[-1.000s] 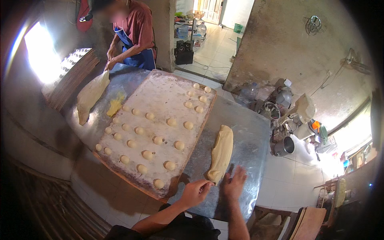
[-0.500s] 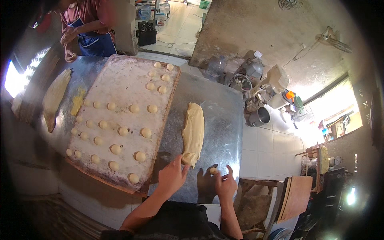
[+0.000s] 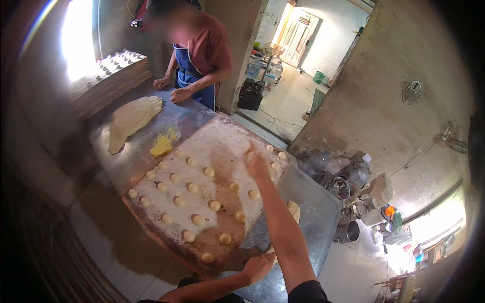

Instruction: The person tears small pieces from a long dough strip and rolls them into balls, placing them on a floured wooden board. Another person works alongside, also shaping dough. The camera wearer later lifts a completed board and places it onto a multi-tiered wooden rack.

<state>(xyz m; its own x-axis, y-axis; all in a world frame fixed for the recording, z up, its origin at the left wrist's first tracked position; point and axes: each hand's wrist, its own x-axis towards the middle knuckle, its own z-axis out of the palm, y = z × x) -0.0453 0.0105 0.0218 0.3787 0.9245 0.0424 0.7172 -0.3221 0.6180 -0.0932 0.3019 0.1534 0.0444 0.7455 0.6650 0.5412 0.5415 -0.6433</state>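
Observation:
My right hand (image 3: pixel 255 162) reaches over the floured board (image 3: pixel 222 134), its fingers closed around a small pale dough ball, partly hidden and slightly blurred. Several dough balls (image 3: pixel 199 220) sit in loose rows on that board, and a few lie just right of the hand. A long roll of yellowish dough (image 3: pixel 293 209) rests on the metal table, mostly covered by my right forearm. Down at the near end of the roll, my left hand (image 3: pixel 260 266) is closed on the dough's tip.
Across the metal table (image 3: pixel 318 202) a person in a blue apron (image 3: pixel 194 63) leans with both hands on its edge, beside a flat dough slab (image 3: pixel 132 121) and yellow fat (image 3: pixel 164 143). Stacked boards (image 3: pixel 113 81) stand behind. Pots (image 3: pixel 347 232) and containers crowd the floor at right.
My right hand has moved from the metal table to the board's far part, and the loose dough ball has left the table. My view has swung left and up.

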